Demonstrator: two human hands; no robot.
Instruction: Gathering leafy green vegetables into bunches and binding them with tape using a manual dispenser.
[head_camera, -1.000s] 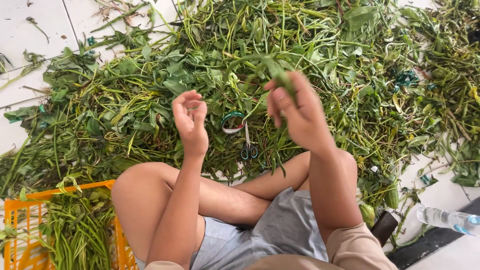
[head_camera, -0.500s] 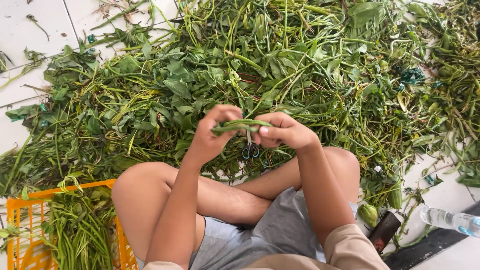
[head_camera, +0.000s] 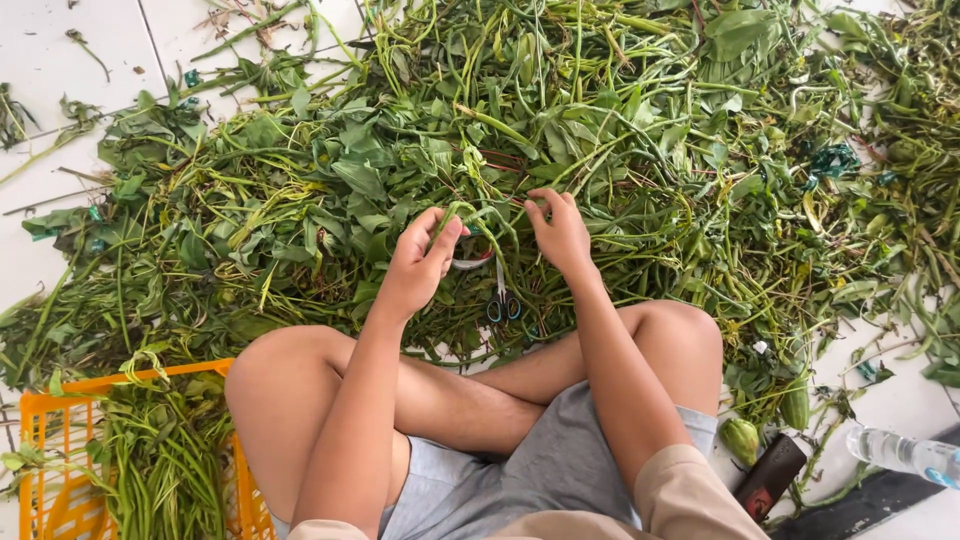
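Left hand (head_camera: 418, 262) is curling closed around a bent green stem (head_camera: 462, 215), while the right hand (head_camera: 560, 232), fingers loosely bent, is touching the stalks just beside it, gripping nothing that shows. Small scissors (head_camera: 503, 300) are lying between the wrists, above crossed bare legs. An orange crate (head_camera: 60, 470) of trimmed stems is sitting at the near left. Farther out, a heap of leafy green stalks (head_camera: 620, 120) is sprawling across white floor tiles (head_camera: 70, 60).
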